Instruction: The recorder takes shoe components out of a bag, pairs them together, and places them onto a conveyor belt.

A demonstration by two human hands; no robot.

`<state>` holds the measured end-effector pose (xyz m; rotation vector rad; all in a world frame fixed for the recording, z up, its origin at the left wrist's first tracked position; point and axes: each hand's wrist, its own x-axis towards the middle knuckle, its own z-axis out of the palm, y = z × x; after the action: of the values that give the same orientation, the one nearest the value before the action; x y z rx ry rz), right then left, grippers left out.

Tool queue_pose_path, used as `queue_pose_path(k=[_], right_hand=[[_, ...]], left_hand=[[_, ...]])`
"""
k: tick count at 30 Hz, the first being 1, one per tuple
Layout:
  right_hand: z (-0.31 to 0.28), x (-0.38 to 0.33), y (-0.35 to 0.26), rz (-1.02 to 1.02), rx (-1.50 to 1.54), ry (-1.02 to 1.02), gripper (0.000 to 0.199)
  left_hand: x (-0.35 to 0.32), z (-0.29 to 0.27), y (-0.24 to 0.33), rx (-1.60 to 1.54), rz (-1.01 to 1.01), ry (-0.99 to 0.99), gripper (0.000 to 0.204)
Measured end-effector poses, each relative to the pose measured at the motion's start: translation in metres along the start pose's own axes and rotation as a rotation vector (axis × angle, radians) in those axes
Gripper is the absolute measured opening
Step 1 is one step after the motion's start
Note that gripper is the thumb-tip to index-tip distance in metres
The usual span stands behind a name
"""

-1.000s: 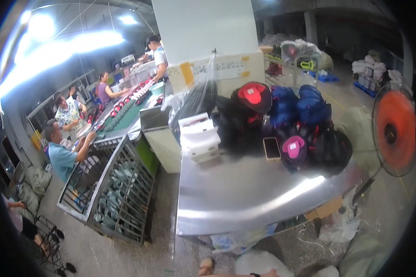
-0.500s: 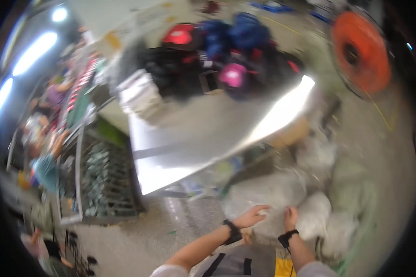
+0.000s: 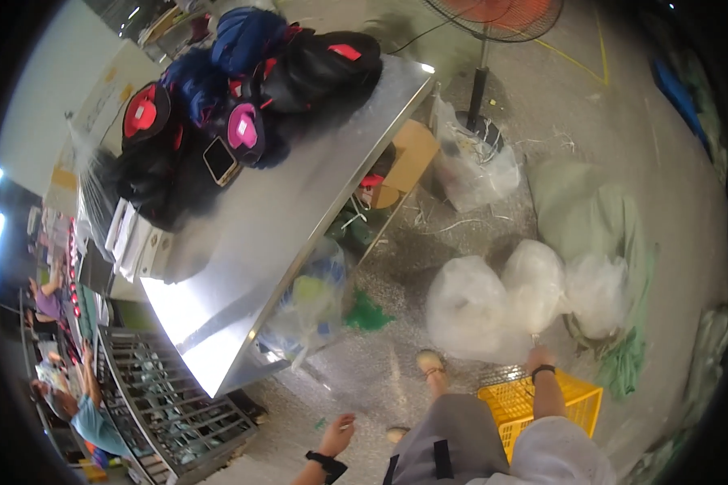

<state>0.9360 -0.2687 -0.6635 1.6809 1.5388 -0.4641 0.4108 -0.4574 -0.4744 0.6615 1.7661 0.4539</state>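
Observation:
My left hand (image 3: 337,435) hangs low, left of my legs, fingers loosely bent and apart, with nothing in it. On the right, my right hand (image 3: 542,356) is over the yellow plastic crate (image 3: 578,398), close to the lower edge of a stuffed clear plastic bag (image 3: 534,279). Its fingers are blurred and point away, so I cannot tell whether they grip the bag. Another puffed clear bag (image 3: 466,301) lies to the left of that one, and a third bag (image 3: 597,293) is on the right. Both wrists wear black bands.
A metal-topped table (image 3: 299,194) carries black and blue bundles (image 3: 247,40), a phone (image 3: 221,161) and white stacks (image 3: 140,242). Beyond stand a fan (image 3: 479,93) and a white sack (image 3: 477,174). A green sack (image 3: 582,206) lies right; a metal rack (image 3: 178,404) stands left.
My hands, close together over the plastic bags before, have moved apart: left hand down and left, right hand slightly right. My view has turned, and the yellow crate shows more fully.

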Motion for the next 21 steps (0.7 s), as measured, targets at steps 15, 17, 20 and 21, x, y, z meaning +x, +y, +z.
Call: queue_pose_path(k=[15, 17, 20, 21], right_hand=[[-0.022, -0.018, -0.038, 0.025, 0.434, 0.593, 0.047], [-0.011, -0.027, -0.093, -0.184, 0.887, 0.313, 0.045], [-0.1, -0.129, -0.142, -0.822, 0.806, -0.116, 0.038], [-0.04, -0.113, -0.16, -1.053, 0.849, 0.141, 0.034]], left_hand=[[-0.052, -0.007, -0.025, 0.326, -0.008, -0.21, 0.03], [-0.052, 0.01, -0.042, 0.26, 0.017, -0.222, 0.032], [-0.072, 0.022, -0.069, 0.23, -0.013, -0.211, 0.035], [-0.07, 0.029, -0.061, 0.231, 0.012, -0.244, 0.033]])
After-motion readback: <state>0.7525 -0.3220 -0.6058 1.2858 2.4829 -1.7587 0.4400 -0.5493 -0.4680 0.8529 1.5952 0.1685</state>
